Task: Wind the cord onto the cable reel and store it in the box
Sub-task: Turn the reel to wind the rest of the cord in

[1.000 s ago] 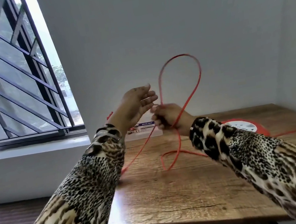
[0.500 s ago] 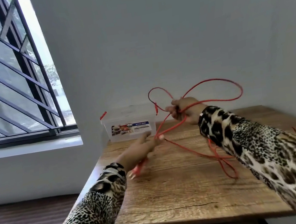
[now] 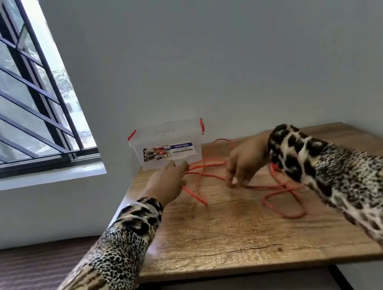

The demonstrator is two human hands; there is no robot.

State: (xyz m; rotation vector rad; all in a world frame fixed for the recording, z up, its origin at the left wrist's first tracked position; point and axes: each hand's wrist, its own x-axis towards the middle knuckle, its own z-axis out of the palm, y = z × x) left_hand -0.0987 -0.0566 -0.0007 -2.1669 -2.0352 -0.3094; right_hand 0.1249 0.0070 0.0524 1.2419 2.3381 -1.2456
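A thin red cord [image 3: 282, 202] lies in loose loops over the wooden table [image 3: 237, 244]. My left hand [image 3: 168, 181] reaches low over the table just in front of the box, fingers on strands of the cord near its left end. My right hand [image 3: 244, 161] is down at the table's middle, its fingers pinching the cord. The clear plastic box [image 3: 168, 148] with red clips and a closed lid stands at the table's back left against the wall. The cable reel is hidden, out of sight behind my right sleeve.
A grey wall runs behind and to the right of the table. A barred window [image 3: 4, 98] with a white sill is on the left. Brown striped floor [image 3: 31, 280] lies below the table's left edge.
Both hands came down from a raised loop to the table. The cord now lies flat in loops, and my right hand moved left toward the middle.
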